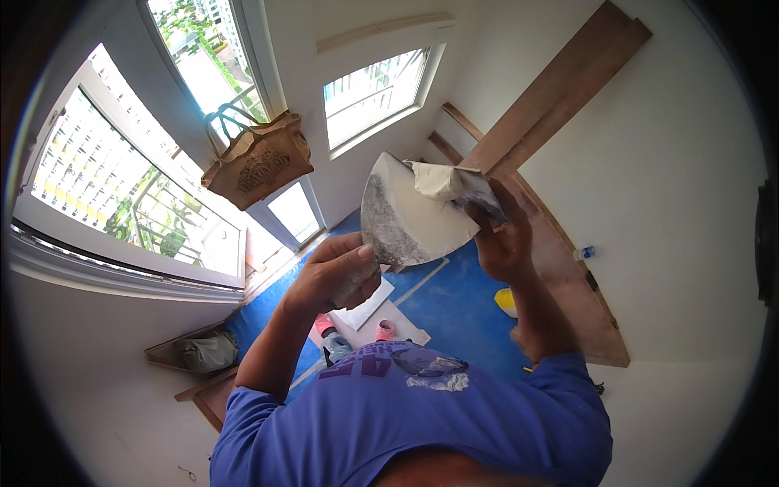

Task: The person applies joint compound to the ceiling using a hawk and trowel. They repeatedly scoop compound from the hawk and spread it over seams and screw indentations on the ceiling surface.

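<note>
Gripping a broad plate [398, 215] near its edge, left hand [341, 272] faces right hand [507, 243], closed on a scraper [485, 197], away from walls [682, 219].

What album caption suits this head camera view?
Above a blue floor, left hand holds a broad smeared blade; right hand holds a smaller blade, a pale lump at its edge.

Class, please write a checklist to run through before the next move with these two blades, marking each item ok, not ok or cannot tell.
1. Left hand grips the broad blade: ok, fingers closed at its near end.
2. Right hand grips the smaller blade: ok.
3. White paste loaded: ok, a lump sits where the blades meet.
4. Hands gloved: not ok, both bare.
5. Floor covered below: ok, blue sheet spread.
6. Paste thickness suitable: cannot tell.
</note>
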`<move>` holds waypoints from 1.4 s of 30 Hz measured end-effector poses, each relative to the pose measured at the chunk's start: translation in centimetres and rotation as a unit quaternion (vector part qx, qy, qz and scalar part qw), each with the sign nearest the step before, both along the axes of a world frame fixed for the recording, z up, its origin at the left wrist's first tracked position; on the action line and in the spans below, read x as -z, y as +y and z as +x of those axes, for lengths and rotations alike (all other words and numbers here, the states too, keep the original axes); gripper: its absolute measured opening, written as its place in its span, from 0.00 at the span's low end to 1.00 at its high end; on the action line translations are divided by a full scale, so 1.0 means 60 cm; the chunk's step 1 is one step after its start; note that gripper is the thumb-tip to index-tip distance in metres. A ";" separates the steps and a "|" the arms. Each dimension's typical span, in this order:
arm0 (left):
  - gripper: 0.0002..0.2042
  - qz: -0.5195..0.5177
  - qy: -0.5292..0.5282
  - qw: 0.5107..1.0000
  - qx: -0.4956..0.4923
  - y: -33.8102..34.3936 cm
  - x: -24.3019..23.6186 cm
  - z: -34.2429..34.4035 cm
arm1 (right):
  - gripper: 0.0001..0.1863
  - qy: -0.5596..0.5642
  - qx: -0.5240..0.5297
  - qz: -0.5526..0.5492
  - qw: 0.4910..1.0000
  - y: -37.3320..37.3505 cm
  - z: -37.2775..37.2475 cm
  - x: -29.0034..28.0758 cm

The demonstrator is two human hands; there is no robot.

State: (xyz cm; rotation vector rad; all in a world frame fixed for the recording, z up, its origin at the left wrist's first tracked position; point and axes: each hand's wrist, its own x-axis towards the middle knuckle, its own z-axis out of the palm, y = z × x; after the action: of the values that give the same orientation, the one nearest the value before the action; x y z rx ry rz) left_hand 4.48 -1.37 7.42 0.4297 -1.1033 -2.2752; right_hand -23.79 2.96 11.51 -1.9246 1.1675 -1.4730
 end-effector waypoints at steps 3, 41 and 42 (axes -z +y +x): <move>0.17 -0.019 0.036 0.999 0.007 0.006 -0.012 -0.008 | 0.33 0.199 -0.012 -0.029 0.980 0.000 -0.024 0.004; 0.13 -0.300 -0.142 0.878 -0.344 -0.012 0.006 0.132 | 0.24 -0.050 0.434 -0.590 0.679 0.136 -0.064 -0.782; 0.12 -0.327 -0.114 0.869 -0.354 -0.009 0.014 0.137 | 0.23 -0.043 0.461 -0.627 0.627 0.146 -0.056 -0.814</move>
State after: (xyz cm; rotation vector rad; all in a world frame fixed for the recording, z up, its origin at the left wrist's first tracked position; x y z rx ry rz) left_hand 12.68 -1.89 6.56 0.6831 -1.4460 -1.1452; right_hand -27.12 11.71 60.34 -1.7911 1.2081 -3.6542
